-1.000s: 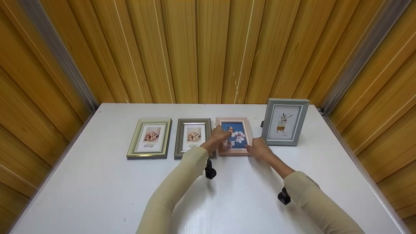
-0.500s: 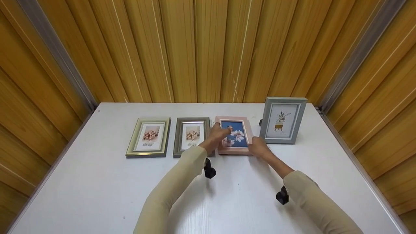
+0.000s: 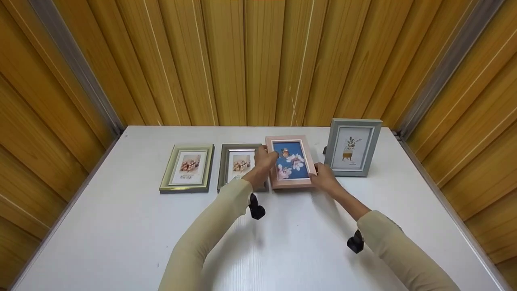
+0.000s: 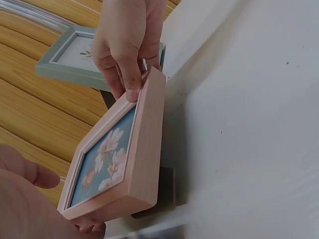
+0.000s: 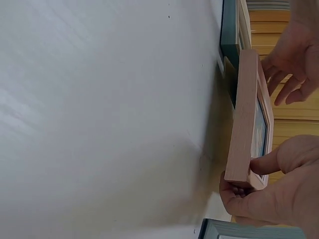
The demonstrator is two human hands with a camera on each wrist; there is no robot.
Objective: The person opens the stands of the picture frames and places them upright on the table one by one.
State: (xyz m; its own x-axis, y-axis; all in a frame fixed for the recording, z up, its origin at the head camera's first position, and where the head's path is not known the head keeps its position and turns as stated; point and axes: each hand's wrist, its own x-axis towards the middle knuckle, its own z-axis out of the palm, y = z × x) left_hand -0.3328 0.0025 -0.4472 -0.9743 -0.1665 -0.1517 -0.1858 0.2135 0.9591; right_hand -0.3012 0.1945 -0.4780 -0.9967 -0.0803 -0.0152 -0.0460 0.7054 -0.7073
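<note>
A pink picture frame (image 3: 291,182) with a blue flower picture is tilted face up, its near edge lifted off the white table. My left hand (image 3: 264,162) is at its left side; the left wrist view shows its fingertips bent under the edge and its thumb apart from the front. At the lower right corner my right hand (image 5: 286,186) pinches the frame, thumb on the front and fingers behind. A brownish piece (image 4: 169,186) shows beneath the frame, partly hidden. Left of it lies a grey-brown picture frame (image 3: 223,165), partly covered by my left hand.
A grey-green picture frame (image 3: 373,149) stands upright at the right. Farther left, a light green-gold picture frame (image 3: 165,178) lies flat on the white table (image 3: 101,226). Yellow wood-look panels (image 3: 258,60) rise behind and at both sides.
The pink picture frame, flat before, has been lifted and tilted a little, away from the table. My left hand has shifted left, from over the picture to the frame's edge.
</note>
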